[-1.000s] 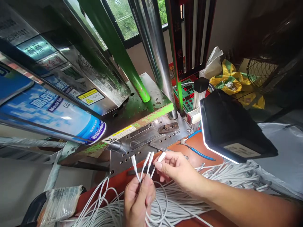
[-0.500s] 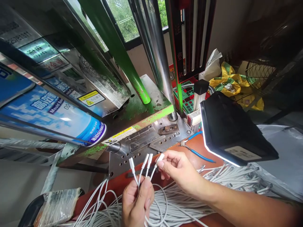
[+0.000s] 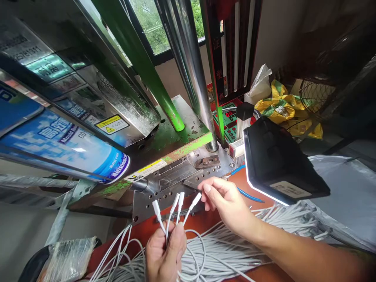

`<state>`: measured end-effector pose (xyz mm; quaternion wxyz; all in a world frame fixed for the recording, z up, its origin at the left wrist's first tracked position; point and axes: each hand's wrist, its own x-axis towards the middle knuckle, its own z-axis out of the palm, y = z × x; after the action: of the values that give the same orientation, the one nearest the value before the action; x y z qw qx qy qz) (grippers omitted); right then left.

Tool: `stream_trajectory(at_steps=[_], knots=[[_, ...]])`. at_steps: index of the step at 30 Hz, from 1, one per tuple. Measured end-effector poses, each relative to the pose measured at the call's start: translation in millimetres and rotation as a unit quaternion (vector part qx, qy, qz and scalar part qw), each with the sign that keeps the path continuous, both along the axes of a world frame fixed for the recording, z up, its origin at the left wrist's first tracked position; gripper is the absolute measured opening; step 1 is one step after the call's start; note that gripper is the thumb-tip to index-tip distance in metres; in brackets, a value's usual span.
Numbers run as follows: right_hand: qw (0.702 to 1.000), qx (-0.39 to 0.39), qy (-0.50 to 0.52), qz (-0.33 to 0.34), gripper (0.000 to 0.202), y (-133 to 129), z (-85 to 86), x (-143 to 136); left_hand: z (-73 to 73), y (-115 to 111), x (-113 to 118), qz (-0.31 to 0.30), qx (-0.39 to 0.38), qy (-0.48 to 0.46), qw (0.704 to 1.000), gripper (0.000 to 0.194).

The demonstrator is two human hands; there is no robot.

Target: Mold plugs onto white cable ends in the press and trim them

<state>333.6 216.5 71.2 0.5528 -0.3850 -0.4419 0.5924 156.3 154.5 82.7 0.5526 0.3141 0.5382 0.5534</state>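
Observation:
My left hand [image 3: 166,250] is closed round several white cables. Their white connector ends [image 3: 156,210] fan out above my thumb, with the rightmost connector [image 3: 195,201] leaning right. Beside it, the thumb and fingertips of my right hand [image 3: 223,203] are pressed together at the near end of a thin metal strip [image 3: 190,184] over the drilled steel plate [image 3: 147,197]. Whether they grip the strip is not clear. A large bundle of white cables [image 3: 223,250] lies beneath and behind both hands.
Blue-handled pliers [image 3: 251,195] lie right of the plate, partly behind my right hand. A black lamp [image 3: 282,156] overhangs the right side. The green machine frame [image 3: 188,145] and steel column [image 3: 190,58] rise ahead. A spray can [image 3: 73,145] stands at the left.
My right fingertips have left the rightmost connector and moved up to the metal strip's end. That connector now tilts further right. The view has shifted slightly.

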Motion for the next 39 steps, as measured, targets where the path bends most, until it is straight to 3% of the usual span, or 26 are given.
stream_trajectory(at_steps=[5,11,21,24,28,33,39], knots=[[1.000,0.002,-0.016,-0.009,0.032,-1.3,-2.5,-2.0,1.1,-0.4,0.7,0.011,0.008,-0.008,1.000,0.046],[0.998,-0.008,0.000,0.062,0.024,-3.6,11.2,-3.4,-0.8,0.1,-2.5,-0.001,0.017,-0.010,1.000,0.045],[0.992,0.033,-0.117,0.009,0.019,-6.0,7.2,-1.3,1.2,-1.0,-3.7,-0.052,0.013,-0.011,0.999,0.043],[0.995,0.027,-0.066,0.072,0.017,-5.2,9.9,-1.4,0.5,-0.9,-6.6,-0.056,0.016,-0.002,0.998,0.043],[0.988,0.030,0.025,0.149,0.046,-9.1,13.0,-3.7,-2.8,-1.6,-12.3,-0.070,-0.008,0.030,0.997,0.043],[0.990,0.022,0.048,0.128,0.020,-11.9,11.7,-6.6,-5.0,-2.0,-13.6,-0.061,-0.013,0.033,0.998,0.044],[0.992,-0.022,0.054,0.109,0.029,-8.8,11.6,-7.4,-2.4,1.2,-12.9,-0.040,-0.035,0.046,0.998,0.046]])
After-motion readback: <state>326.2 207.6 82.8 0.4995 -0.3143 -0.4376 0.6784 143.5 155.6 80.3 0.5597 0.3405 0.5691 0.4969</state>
